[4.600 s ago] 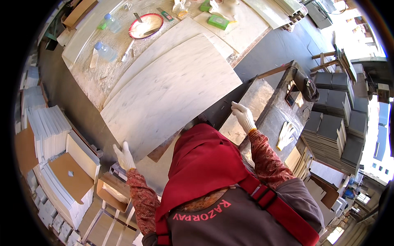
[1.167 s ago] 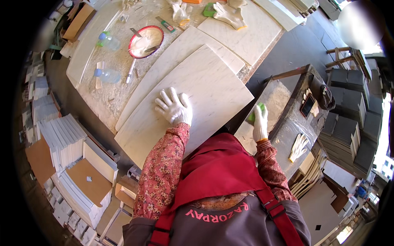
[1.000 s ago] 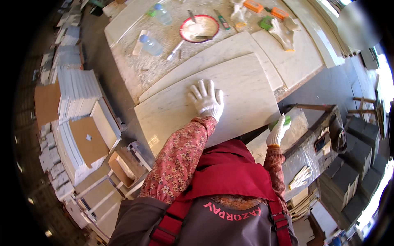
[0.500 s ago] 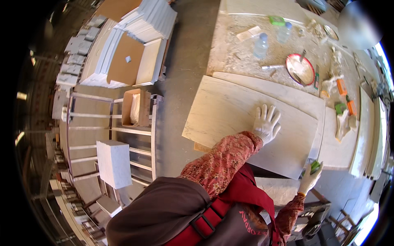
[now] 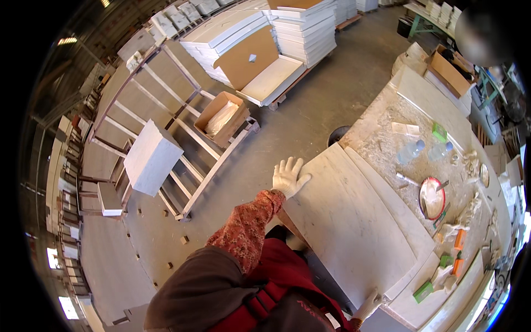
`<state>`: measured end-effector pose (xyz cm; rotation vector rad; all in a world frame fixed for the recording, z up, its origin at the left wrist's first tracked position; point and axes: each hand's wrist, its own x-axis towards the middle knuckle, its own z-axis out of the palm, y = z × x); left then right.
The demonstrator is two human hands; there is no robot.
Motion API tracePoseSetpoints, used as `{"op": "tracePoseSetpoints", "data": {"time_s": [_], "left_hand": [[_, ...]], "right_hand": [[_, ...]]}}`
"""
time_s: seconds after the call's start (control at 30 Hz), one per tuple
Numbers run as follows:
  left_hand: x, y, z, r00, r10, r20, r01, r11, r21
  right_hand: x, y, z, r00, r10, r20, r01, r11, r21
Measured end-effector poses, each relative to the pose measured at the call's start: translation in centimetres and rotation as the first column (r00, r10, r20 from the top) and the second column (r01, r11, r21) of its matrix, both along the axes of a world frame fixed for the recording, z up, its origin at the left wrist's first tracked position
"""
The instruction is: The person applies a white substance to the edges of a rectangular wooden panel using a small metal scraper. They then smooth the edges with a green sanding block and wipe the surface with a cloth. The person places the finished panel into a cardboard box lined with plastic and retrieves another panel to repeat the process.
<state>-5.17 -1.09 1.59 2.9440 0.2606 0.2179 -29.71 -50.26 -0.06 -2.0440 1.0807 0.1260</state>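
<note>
A white marble slab [image 5: 345,221] with faint grey veins lies on top of another slab [image 5: 381,202] at the bench's near edge. My left hand [image 5: 287,177], in a white glove, rests at the slab's left edge near its far corner, fingers spread. At the near right corner my right hand [image 5: 369,304], gloved too, is closed on the slab's edge; some of its fingers are hidden. Close to that hand, a green block [image 5: 423,291] lies on the bench.
On the dusty bench are a red-rimmed bowl [image 5: 432,198] of white paste, plastic bottles [image 5: 410,151] and orange-handled tools [image 5: 459,239]. To the left, a slatted rack [image 5: 202,182] holds a white block [image 5: 152,157] and a cardboard box [image 5: 224,119]. Stacked slabs [image 5: 304,33] stand beyond.
My view has swung left. My left hand has moved from the slab's middle to its left edge. My right hand has let go of the green block and taken the slab's corner.
</note>
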Motion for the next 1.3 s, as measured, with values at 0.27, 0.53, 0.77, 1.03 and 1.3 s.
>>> {"op": "tracePoseSetpoints", "data": {"time_s": [0.27, 0.53, 0.77, 1.03, 1.3], "left_hand": [[6.4, -0.3, 0.9, 0.905, 0.066, -0.419, -0.272, 0.849, -0.453], [6.9, 2.9, 3.2, 0.855, 0.083, -0.513, -0.431, 0.664, -0.611], [7.6, 14.0, 4.0, 0.863, 0.019, -0.504, -0.450, 0.480, -0.753], [13.3, 34.7, 9.5, 0.901, 0.243, -0.360, -0.427, 0.342, -0.837], [13.8, 51.6, 9.3, 0.700, 0.638, -0.320, -0.579, 0.246, -0.777]], "right_hand": [[-0.3, -3.7, -4.0, 0.940, -0.232, 0.251, 0.164, 0.950, 0.266], [-0.7, 1.8, -1.0, 0.676, 0.248, 0.694, -0.389, 0.920, 0.050], [9.5, 20.5, 3.1, 0.854, -0.057, 0.516, -0.089, 0.963, 0.255], [20.9, 39.1, 7.0, 0.878, -0.110, 0.465, -0.103, 0.907, 0.409], [32.1, 48.4, 10.2, 0.880, -0.142, 0.453, -0.156, 0.815, 0.559]]}}
